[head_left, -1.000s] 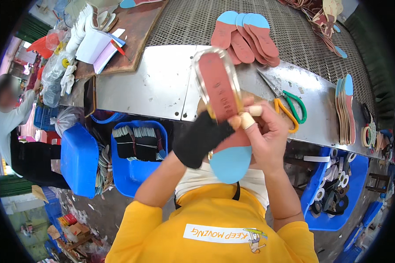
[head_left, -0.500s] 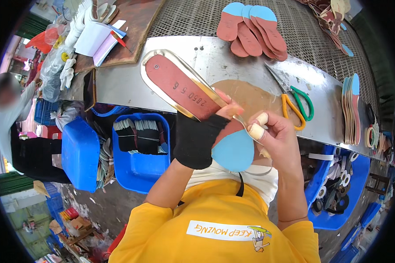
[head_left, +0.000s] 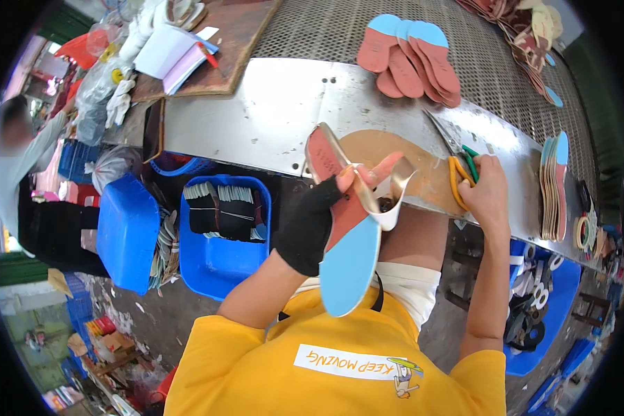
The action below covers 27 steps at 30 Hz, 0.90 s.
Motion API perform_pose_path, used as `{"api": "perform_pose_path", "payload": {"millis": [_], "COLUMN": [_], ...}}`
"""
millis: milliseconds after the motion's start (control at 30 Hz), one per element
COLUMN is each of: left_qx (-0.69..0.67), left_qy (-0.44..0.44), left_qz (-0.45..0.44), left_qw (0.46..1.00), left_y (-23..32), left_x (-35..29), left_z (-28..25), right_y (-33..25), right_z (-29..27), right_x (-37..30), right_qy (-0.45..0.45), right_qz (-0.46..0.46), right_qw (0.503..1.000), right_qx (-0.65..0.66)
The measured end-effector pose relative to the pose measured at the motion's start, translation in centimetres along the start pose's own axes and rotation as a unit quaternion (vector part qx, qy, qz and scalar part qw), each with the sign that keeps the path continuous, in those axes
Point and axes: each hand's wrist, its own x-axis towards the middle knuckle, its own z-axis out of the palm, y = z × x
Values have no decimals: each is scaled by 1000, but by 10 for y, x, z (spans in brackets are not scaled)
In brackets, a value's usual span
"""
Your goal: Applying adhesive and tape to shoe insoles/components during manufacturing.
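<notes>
My left hand (head_left: 310,225), in a black fingerless glove, grips a shoe insole (head_left: 351,267) above my lap. The insole is brownish red at one end and light blue at the other, which points down toward me. A shiny gold strip (head_left: 334,144) edges its red end, and the strip's loose part curls away to the right of my fingers. On the metal bench edge my right hand (head_left: 487,194) has its fingers closed round the handles of a pair of scissors (head_left: 456,173), one orange and one green. The blades point away, beside a brown oval board (head_left: 388,149).
More red-and-blue insoles (head_left: 412,59) lie on the mesh surface; another stack (head_left: 553,187) stands at the right. Blue bins (head_left: 223,274) sit below the bench, one holding tape rolls (head_left: 537,298). A person (head_left: 41,187) is at the far left.
My right hand has left the strip and moved right onto the scissors, whose handles are now closer together. My left hand has turned the insole more upright; the strip's end hangs loose.
</notes>
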Motion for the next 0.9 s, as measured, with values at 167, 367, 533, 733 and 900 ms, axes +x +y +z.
{"api": "perform_pose_path", "payload": {"millis": [167, 367, 533, 733, 900], "left_qx": [10, -40, -26, -6, 42], "left_qy": [-31, -115, -42, -5, 57], "left_qz": [97, 95, 152, 130, 138], "left_qw": [995, 988, 987, 991, 988], "left_y": [5, 8, -2, -12, -10], "left_x": [5, 13, 19, 23, 28], "left_z": [-19, -18, -12, -11, -28], "right_y": [11, -66, -89, -96, -91], "right_z": [-21, -46, -36, -16, -22], "right_x": [-23, -77, -97, -92, -91], "right_qy": [-120, -157, -216, -154, -139], "right_qz": [90, 144, 144, 119, 126], "right_qw": [967, 789, 805, 818, 856], "right_qx": [207, 576, 533, 542, 482]}}
